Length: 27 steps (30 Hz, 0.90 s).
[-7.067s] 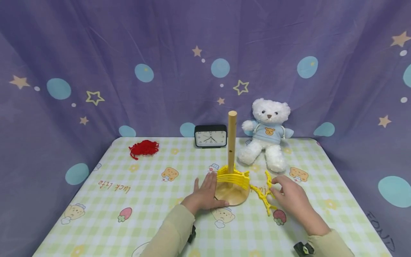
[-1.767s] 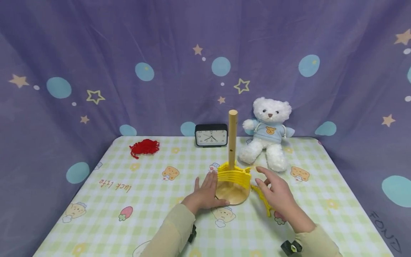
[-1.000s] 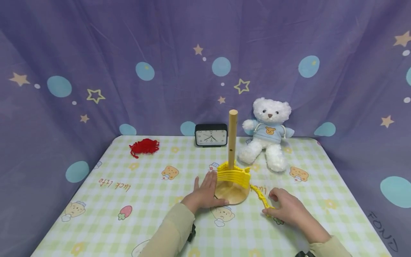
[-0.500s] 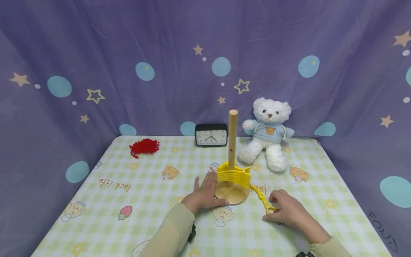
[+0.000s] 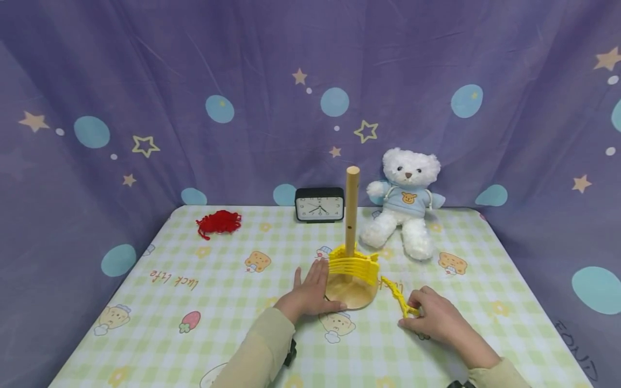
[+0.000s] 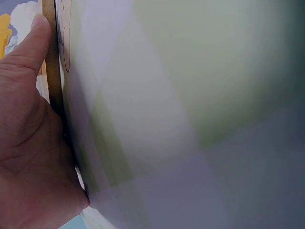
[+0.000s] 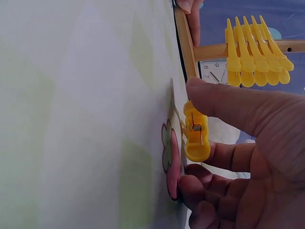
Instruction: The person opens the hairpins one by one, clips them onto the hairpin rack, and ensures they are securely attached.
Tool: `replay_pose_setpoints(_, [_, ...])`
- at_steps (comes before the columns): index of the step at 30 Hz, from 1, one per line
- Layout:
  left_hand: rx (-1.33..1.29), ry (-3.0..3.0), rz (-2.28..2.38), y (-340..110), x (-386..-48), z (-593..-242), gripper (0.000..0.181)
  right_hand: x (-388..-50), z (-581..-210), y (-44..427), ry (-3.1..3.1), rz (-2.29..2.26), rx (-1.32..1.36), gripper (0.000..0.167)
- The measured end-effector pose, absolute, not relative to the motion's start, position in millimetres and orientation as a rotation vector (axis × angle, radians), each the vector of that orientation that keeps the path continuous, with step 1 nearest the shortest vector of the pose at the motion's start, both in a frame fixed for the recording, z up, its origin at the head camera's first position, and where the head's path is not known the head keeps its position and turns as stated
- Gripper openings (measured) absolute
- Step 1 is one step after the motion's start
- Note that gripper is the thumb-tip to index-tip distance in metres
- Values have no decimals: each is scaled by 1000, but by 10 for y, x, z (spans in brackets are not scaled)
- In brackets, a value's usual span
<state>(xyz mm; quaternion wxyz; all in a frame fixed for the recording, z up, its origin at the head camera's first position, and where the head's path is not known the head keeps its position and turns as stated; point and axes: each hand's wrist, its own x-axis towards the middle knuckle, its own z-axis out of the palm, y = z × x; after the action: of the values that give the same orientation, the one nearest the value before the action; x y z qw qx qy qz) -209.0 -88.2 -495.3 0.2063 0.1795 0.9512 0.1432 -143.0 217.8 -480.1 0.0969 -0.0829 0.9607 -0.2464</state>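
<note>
A wooden stand rises from the table, its upright post point(image 5: 351, 210) set in a round base point(image 5: 351, 293). Several yellow hair clips point(image 5: 353, 267) sit in a stack low on the post, also seen in the right wrist view as a row of clips point(image 7: 255, 57). My left hand point(image 5: 309, 297) rests against the base's left side, fingers straight and thumb on its rim. My right hand point(image 5: 436, 315) pinches one loose yellow hair clip point(image 5: 399, 295) at its tail end between thumb and index finger. Its spring point(image 7: 196, 128) shows in the right wrist view.
Behind the stand are a black alarm clock point(image 5: 319, 205) and a white teddy bear point(image 5: 407, 205) in a blue top. A tangle of red yarn point(image 5: 219, 222) lies at the back left. A checked cloth point(image 5: 218, 302) covers the table; a purple curtain point(image 5: 271, 64) hangs behind.
Two hair clips lay right of the stand earlier; one of them is gone from there. My right hand has come down from beside the post, taken the remaining clip's tail and shifted it slightly.
</note>
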Motion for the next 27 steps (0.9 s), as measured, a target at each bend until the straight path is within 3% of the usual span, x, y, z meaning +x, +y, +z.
replay_pose_setpoints(11, [507,2649,365,-876,-2081,-4924,120,-1447,-4736,2229,2844,-896,-112,31])
replay_pose_setpoints(27, [500,2640,414,-883,-2064,-4900,119,-1474,-4566,2284,3120,-1231,-62,40])
